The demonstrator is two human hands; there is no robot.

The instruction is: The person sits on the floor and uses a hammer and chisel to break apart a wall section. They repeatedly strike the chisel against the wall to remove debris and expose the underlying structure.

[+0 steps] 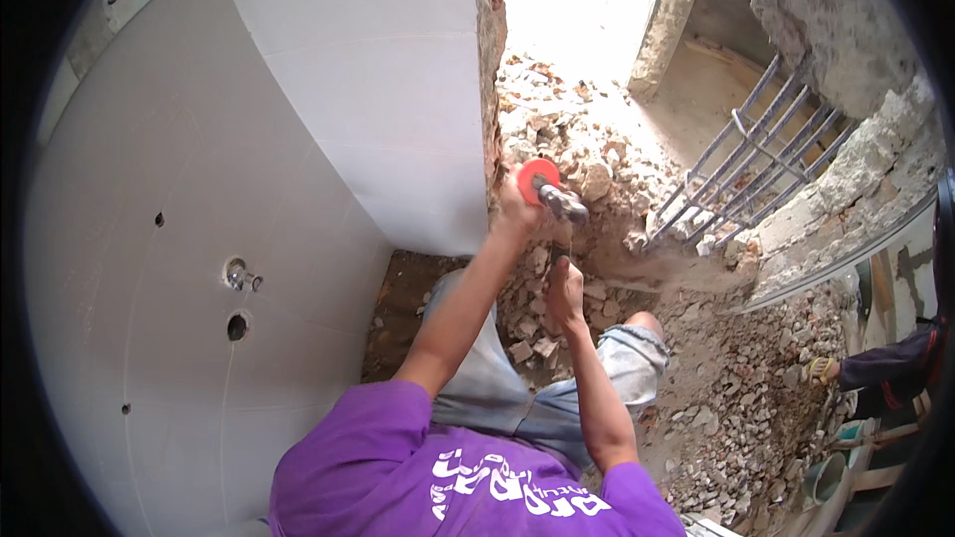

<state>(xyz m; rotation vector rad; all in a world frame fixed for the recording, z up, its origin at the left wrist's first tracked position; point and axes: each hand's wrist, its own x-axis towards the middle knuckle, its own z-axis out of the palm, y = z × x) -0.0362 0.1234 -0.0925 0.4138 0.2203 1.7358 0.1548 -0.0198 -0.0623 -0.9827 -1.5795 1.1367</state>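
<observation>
Left hand (pixel 511 207) clasps a red-guarded chisel (pixel 538 170), right hand (pixel 564 294) a hammer (pixel 565 203), probably heavy, best held by its handle (pixel 560 251).

Downward fisheye head view, seemingly near

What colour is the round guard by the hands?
The round guard is orange-red, in the head view.

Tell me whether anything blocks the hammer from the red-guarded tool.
Nothing visible stands between the hammer in the right hand and the red-guarded tool in the left hand; whether they touch, I cannot tell.
</observation>
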